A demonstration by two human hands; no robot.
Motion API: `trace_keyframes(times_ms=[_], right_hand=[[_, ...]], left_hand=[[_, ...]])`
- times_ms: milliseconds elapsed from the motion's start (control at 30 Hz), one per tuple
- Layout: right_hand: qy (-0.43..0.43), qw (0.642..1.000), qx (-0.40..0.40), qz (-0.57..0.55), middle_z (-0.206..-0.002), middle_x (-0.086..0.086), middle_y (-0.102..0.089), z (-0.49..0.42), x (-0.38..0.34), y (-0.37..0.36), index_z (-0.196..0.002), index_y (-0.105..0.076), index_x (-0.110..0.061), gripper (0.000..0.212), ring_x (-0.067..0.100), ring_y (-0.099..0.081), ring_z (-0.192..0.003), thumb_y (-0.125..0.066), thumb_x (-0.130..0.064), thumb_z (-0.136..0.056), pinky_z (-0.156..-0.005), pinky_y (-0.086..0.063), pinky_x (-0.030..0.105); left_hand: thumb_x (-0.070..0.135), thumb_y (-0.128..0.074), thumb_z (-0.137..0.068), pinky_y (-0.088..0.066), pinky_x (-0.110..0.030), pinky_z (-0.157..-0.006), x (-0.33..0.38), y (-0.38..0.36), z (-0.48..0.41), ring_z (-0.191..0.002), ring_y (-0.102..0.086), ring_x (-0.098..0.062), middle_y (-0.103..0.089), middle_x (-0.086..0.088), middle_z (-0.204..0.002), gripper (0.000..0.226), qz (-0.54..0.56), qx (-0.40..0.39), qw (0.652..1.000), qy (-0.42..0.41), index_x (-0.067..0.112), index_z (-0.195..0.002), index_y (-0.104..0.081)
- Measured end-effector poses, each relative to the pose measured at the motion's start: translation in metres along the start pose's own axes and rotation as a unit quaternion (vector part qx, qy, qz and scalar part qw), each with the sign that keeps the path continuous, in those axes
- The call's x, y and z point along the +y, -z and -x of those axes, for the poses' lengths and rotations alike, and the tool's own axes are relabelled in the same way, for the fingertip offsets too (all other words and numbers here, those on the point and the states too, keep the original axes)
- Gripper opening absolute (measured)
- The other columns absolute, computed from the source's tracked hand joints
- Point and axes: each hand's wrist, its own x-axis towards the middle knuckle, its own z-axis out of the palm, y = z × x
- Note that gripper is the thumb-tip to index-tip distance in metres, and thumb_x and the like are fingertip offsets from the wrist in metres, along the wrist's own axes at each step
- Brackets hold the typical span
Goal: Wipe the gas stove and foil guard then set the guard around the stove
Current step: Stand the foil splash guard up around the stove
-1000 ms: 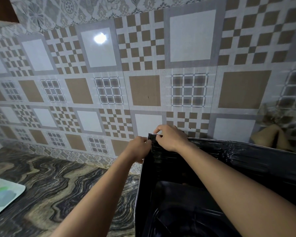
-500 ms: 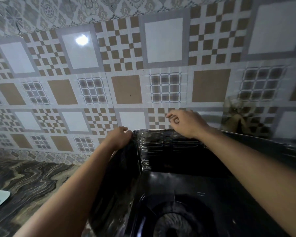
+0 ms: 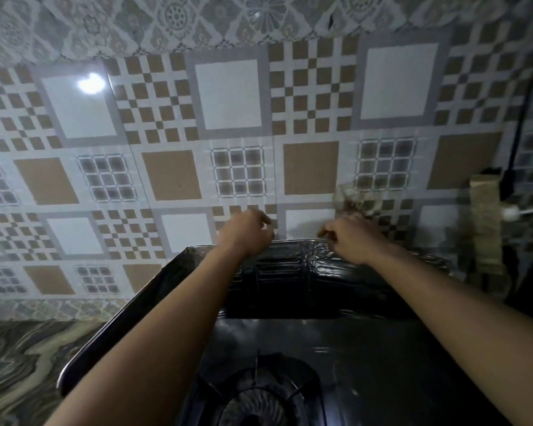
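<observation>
The dark, shiny foil guard (image 3: pixel 302 272) stands around the black gas stove (image 3: pixel 366 352), its back panel against the tiled wall and its left panel (image 3: pixel 126 312) running toward me. A burner (image 3: pixel 259 404) shows at the bottom. My left hand (image 3: pixel 246 232) is at the middle of the back panel's top edge, fingers curled over it. My right hand (image 3: pixel 348 238) is a little to the right, its fingertips pinching the same edge. Both forearms reach over the stove.
A patterned tiled wall (image 3: pixel 228 96) stands right behind the guard. The marbled countertop (image 3: pixel 22 358) lies to the left. A brownish bundle (image 3: pixel 486 229) and a dark cord (image 3: pixel 517 133) hang on the wall at right.
Both hands have moved right along the guard's top edge, away from its left back corner. The guard's back panel now stands flatter against the wall, and my view has shifted right.
</observation>
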Motion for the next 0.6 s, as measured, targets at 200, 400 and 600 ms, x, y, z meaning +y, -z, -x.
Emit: trace_keyframes(times_ms=[200, 400, 600], right_hand=[[0.031, 0.999, 0.000, -0.020, -0.117, 0.000, -0.072, -0.010, 0.012, -0.005, -0.114, -0.074, -0.031, 0.024, 0.028, -0.059, -0.114, -0.062, -0.025, -0.094, -0.100, -0.042, 0.037], [0.046, 0.997, -0.049, -0.025, -0.101, -0.011, -0.075, -0.031, 0.021, -0.007, -0.100, -0.076, -0.034, 0.015, 0.016, -0.066, -0.100, -0.070, -0.028, -0.088, -0.100, -0.048, 0.037], [0.056, 0.998, -0.039, -0.004, -0.099, -0.011, -0.075, -0.035, 0.022, -0.010, -0.094, -0.077, -0.034, 0.022, 0.015, -0.067, -0.094, -0.061, -0.018, -0.091, -0.093, -0.053, 0.040]], left_hand=[[0.033, -0.065, -0.088, -0.052, -0.041, -0.098, 0.020, -0.037, -0.018, -0.107, -0.065, -0.019, -0.069, 0.002, -0.120, 0.033, -0.055, -0.031, 0.996, -0.064, 0.026, -0.120, -0.067], [0.026, -0.067, -0.086, -0.056, -0.042, -0.088, 0.019, -0.059, -0.037, -0.093, -0.067, -0.015, -0.074, 0.005, -0.103, 0.020, -0.076, -0.068, 0.990, -0.102, 0.032, -0.104, -0.073], [0.023, -0.065, -0.086, -0.057, -0.042, -0.082, 0.012, -0.068, -0.040, -0.089, -0.066, -0.017, -0.073, 0.005, -0.098, 0.016, -0.091, -0.052, 0.988, -0.117, 0.032, -0.096, -0.073]])
